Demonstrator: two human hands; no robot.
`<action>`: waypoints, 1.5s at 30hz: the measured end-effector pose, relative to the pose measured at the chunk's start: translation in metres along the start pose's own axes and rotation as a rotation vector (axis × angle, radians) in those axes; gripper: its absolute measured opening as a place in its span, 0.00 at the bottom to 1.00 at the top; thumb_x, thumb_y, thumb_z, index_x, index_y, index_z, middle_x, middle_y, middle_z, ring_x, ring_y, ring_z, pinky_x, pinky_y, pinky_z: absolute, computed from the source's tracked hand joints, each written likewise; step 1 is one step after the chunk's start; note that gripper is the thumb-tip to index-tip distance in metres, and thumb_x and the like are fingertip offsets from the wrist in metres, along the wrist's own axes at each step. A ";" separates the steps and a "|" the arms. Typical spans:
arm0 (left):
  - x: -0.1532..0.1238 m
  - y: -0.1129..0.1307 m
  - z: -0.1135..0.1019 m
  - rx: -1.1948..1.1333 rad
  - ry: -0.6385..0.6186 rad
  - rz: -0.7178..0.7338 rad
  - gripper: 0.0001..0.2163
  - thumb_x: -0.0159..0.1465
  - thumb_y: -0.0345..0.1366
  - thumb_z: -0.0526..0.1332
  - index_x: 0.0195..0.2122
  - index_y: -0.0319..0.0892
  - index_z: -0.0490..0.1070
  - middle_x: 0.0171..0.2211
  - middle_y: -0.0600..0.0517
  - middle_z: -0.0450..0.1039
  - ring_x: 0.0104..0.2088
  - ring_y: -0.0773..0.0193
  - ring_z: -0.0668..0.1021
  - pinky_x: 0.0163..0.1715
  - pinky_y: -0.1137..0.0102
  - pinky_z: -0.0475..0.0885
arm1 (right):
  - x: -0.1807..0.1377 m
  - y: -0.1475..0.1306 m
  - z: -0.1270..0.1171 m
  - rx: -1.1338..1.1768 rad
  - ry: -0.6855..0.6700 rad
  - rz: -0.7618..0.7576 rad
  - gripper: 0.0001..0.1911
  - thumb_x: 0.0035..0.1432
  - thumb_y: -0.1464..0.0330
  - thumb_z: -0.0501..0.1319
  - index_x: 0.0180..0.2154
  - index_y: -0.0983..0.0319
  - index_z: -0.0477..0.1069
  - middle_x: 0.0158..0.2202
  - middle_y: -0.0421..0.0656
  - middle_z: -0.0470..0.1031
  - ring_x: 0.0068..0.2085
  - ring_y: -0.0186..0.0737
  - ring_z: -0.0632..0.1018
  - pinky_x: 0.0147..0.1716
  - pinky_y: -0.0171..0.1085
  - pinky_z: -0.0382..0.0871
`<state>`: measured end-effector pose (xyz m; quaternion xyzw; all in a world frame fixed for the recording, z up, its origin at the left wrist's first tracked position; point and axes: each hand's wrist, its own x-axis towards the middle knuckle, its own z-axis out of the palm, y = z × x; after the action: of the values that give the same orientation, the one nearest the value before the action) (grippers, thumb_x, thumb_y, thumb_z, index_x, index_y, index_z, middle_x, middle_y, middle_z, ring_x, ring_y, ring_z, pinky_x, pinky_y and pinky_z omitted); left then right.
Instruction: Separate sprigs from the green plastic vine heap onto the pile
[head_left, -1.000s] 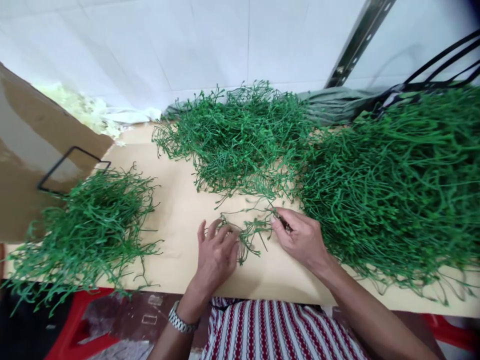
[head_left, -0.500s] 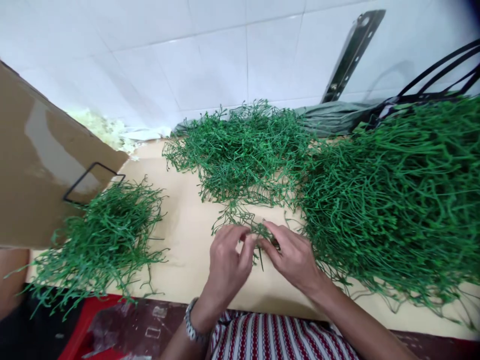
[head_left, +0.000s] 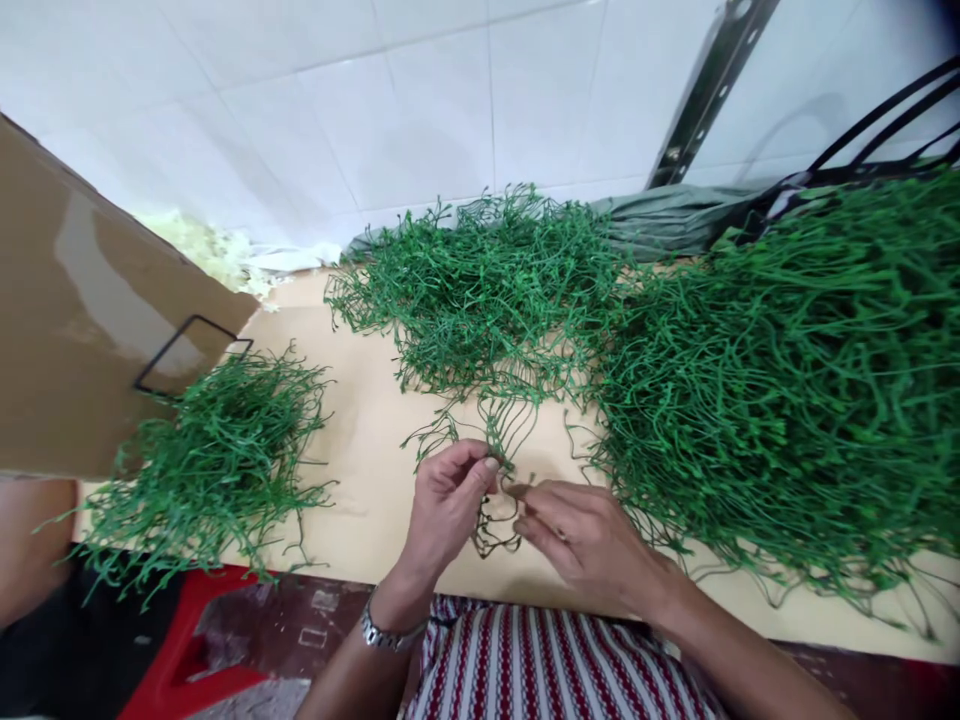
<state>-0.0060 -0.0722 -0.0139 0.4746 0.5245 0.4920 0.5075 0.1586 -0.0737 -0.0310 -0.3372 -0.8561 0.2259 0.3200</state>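
My left hand [head_left: 444,502] pinches a thin green plastic stem cluster [head_left: 501,440] between thumb and fingers, just above the cardboard table top [head_left: 375,440]. My right hand [head_left: 585,540] is beside it, fingers curled and pinching the same cluster from the right. The sprig's strands fan upward toward the middle heap of green stems [head_left: 487,290]. A wristwatch sits on my left wrist.
A very large heap of green stems [head_left: 787,370] fills the right side. A smaller heap [head_left: 217,460] lies at the left by a brown cardboard box [head_left: 82,320] with a black wire handle. White tiled wall behind; red stool below the table edge.
Both hands have drawn back toward me and lifted the sprig, whose strands now hang spread out from the pinch. The camera view shifted slightly.
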 end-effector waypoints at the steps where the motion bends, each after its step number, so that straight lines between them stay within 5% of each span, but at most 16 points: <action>1: 0.000 -0.001 -0.001 0.014 -0.011 -0.017 0.07 0.56 0.35 0.59 0.24 0.38 0.66 0.17 0.57 0.62 0.20 0.72 0.63 0.21 0.76 0.59 | -0.001 0.002 -0.006 -0.002 0.065 -0.010 0.08 0.60 0.70 0.54 0.32 0.65 0.70 0.25 0.43 0.73 0.25 0.34 0.72 0.25 0.33 0.64; 6: -0.002 -0.007 -0.001 0.012 -0.052 -0.093 0.09 0.55 0.37 0.60 0.24 0.38 0.67 0.15 0.58 0.59 0.17 0.74 0.60 0.18 0.76 0.54 | -0.009 0.000 -0.034 0.034 0.318 -0.045 0.04 0.55 0.76 0.57 0.32 0.63 0.70 0.22 0.40 0.69 0.23 0.32 0.69 0.23 0.32 0.62; 11: -0.001 -0.010 0.000 -0.064 -0.053 -0.119 0.09 0.54 0.38 0.62 0.22 0.38 0.67 0.15 0.58 0.60 0.18 0.74 0.61 0.19 0.76 0.55 | -0.014 -0.016 -0.048 0.180 0.606 -0.034 0.12 0.53 0.77 0.57 0.40 0.59 0.70 0.22 0.39 0.68 0.23 0.34 0.69 0.22 0.35 0.63; 17: 0.000 -0.010 0.007 -0.317 -0.063 -0.160 0.06 0.51 0.34 0.66 0.23 0.38 0.71 0.16 0.57 0.65 0.19 0.75 0.65 0.22 0.77 0.60 | 0.003 0.000 -0.022 0.207 0.233 0.146 0.09 0.57 0.68 0.58 0.40 0.62 0.70 0.34 0.44 0.72 0.35 0.36 0.73 0.33 0.36 0.70; 24: 0.001 -0.013 0.022 -0.520 -0.024 -0.215 0.06 0.46 0.33 0.69 0.22 0.39 0.73 0.20 0.55 0.70 0.20 0.73 0.69 0.22 0.76 0.65 | 0.012 0.011 0.011 0.181 0.410 0.094 0.08 0.55 0.67 0.60 0.38 0.63 0.68 0.35 0.46 0.71 0.41 0.40 0.72 0.40 0.40 0.69; 29: -0.001 -0.017 0.017 -0.283 -0.088 -0.058 0.04 0.53 0.34 0.64 0.28 0.40 0.74 0.20 0.55 0.68 0.21 0.70 0.70 0.25 0.73 0.66 | 0.012 0.013 0.004 0.081 0.457 0.066 0.03 0.55 0.71 0.59 0.34 0.63 0.69 0.31 0.45 0.72 0.35 0.39 0.72 0.35 0.39 0.68; 32: -0.004 -0.014 0.014 0.002 -0.031 0.065 0.02 0.56 0.32 0.61 0.27 0.40 0.72 0.21 0.55 0.65 0.22 0.70 0.67 0.22 0.75 0.62 | 0.013 0.015 -0.004 0.097 0.354 0.093 0.01 0.54 0.71 0.59 0.30 0.62 0.68 0.28 0.43 0.71 0.32 0.38 0.71 0.33 0.38 0.66; 38: -0.006 -0.004 0.015 0.293 -0.079 0.268 0.06 0.59 0.30 0.55 0.25 0.40 0.65 0.23 0.52 0.64 0.25 0.68 0.67 0.23 0.74 0.61 | 0.017 0.016 -0.005 0.668 0.207 0.328 0.04 0.51 0.72 0.58 0.27 0.62 0.62 0.29 0.40 0.68 0.32 0.34 0.71 0.32 0.33 0.66; 41: -0.006 -0.004 0.016 0.253 -0.104 0.235 0.05 0.60 0.31 0.55 0.26 0.40 0.64 0.22 0.54 0.61 0.23 0.70 0.65 0.21 0.75 0.60 | 0.020 0.016 0.000 0.899 0.239 0.414 0.04 0.52 0.69 0.57 0.29 0.62 0.62 0.28 0.39 0.67 0.28 0.31 0.69 0.27 0.31 0.65; 45: -0.005 -0.006 0.014 0.103 -0.128 0.032 0.06 0.59 0.34 0.56 0.26 0.40 0.65 0.20 0.57 0.58 0.19 0.73 0.59 0.18 0.76 0.55 | 0.021 0.014 -0.001 0.816 0.140 0.440 0.06 0.54 0.67 0.57 0.30 0.62 0.62 0.22 0.35 0.60 0.22 0.28 0.62 0.20 0.28 0.59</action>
<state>0.0082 -0.0768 -0.0197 0.5391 0.5078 0.4410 0.5070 0.1533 -0.0487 -0.0301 -0.3716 -0.5818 0.5834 0.4278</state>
